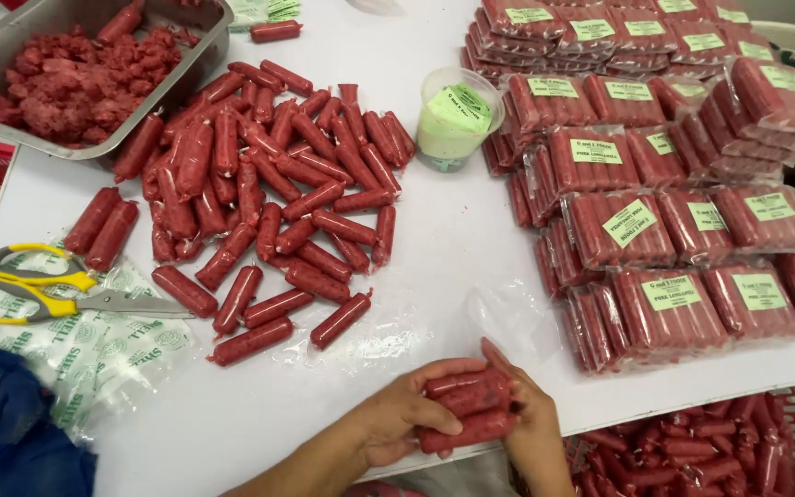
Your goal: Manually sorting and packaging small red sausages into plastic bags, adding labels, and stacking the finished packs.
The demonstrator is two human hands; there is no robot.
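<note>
Both hands, left hand [397, 414] and right hand [531, 428], close around a bundle of sausages [469, 410]: short, red, glossy links stacked side by side above the white tabletop [453, 239].

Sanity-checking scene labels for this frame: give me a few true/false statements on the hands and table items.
1. Both hands, left hand and right hand, hold a bundle of red sausages. True.
2. The scissors have blue handles. False: the handles are yellow.
3. The metal tray holds ground red meat. True.
4. The packed sausage bags are stacked left of the loose sausages. False: they are on the right.
5. The plastic cup lies tipped over. False: it stands upright.
</note>
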